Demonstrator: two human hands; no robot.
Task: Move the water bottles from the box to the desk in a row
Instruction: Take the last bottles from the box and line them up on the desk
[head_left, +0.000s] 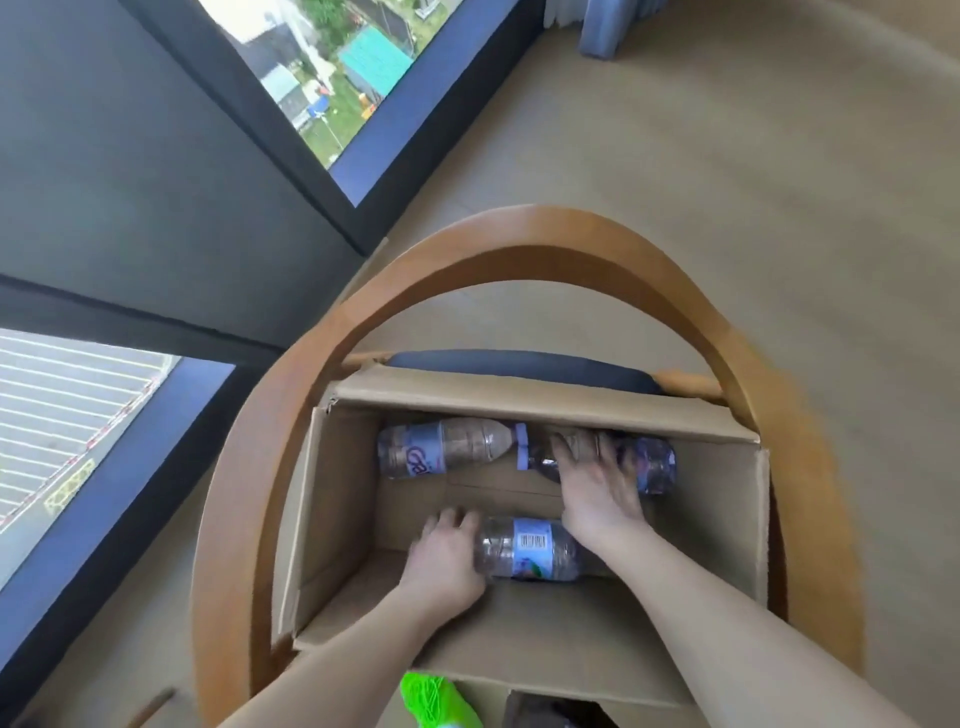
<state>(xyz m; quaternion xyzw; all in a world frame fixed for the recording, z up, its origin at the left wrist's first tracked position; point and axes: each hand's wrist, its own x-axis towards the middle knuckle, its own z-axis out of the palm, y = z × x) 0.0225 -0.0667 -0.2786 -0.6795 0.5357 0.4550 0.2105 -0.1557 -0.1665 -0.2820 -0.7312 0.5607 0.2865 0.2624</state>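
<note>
An open cardboard box (524, 639) rests on a wooden chair (519, 239) and holds 3 water bottles lying on their sides. Nearest, the left hand (444, 558) curls around the cap end of the near bottle (535, 548). Farther in, the right hand (597, 486), fingers spread, presses on the far-right bottle (649, 462). The far-left bottle (441, 447) lies untouched beside it, caps nearly meeting.

box (524, 644) on chair (524, 234) | three bottles lying inside | left hand (441, 561) on near bottle (535, 548) | right hand (597, 488) on far-right bottle (652, 462)
</note>
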